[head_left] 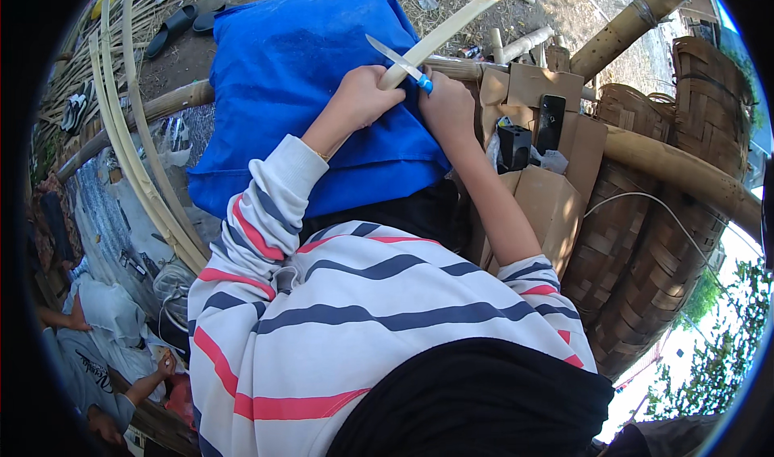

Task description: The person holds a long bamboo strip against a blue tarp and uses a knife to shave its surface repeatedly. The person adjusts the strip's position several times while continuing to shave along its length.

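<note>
A pale bamboo strip (455, 27) slants up and away to the right over my lap. Its near end sits in my left hand (363, 98), whose fingers are closed round it. My right hand (449, 106) grips the blue handle of a knife (395, 56) close beside the left hand. The knife's blade points to the upper left and lies across the strip, seemingly touching it. Beneath both hands, a blue cloth (298, 78) covers my lap. My right fingers are partly hidden behind the handle.
Long bamboo strips (133, 150) lean at my left. Right of me stand a cardboard box (548, 207) with a phone (551, 122), and woven bamboo baskets (625, 247). A bamboo pole (669, 154) runs past them. Dark sandals (172, 31) lie ahead; another person (85, 368) is at lower left.
</note>
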Demonstrator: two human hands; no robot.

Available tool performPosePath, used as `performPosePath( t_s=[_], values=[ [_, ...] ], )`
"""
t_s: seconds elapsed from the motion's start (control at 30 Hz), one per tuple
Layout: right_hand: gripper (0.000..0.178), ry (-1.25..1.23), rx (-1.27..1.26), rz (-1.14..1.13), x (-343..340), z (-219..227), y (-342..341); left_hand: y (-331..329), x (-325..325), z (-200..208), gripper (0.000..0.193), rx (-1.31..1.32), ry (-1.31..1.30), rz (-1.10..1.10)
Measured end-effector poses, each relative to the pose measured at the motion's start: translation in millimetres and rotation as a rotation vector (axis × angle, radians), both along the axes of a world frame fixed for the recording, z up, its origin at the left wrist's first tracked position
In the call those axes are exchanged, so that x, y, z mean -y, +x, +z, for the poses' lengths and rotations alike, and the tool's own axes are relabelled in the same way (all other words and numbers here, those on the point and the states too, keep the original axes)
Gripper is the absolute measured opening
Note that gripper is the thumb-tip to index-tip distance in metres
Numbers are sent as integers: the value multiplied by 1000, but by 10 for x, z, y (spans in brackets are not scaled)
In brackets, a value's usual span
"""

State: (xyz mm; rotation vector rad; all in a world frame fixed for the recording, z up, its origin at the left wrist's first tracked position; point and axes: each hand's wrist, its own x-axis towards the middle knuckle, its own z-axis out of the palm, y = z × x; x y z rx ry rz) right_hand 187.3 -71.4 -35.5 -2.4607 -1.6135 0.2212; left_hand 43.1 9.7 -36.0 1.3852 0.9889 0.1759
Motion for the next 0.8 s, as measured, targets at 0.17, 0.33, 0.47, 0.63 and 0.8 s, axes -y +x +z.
performPosePath(
  t_s=[0.17,0.33,0.47,0.63,0.8],
  values=[
    [40,49,83,-45,-69,-97,-24,8,22,-16,28,19,39,29],
    [38,51,133,-265,-213,-156,283,-18,24,189,26,-118,16,-31],
    [30,-26,143,-295,-376,14,794,-98,39,-1,27,-81,224,-57],
    [33,-65,139,56,-187,59,258,-29,67,6,30,-94,259,-50],
    [37,-7,110,-43,-320,87,492,-17,40,84,29,-121,157,-46]
  ],
)
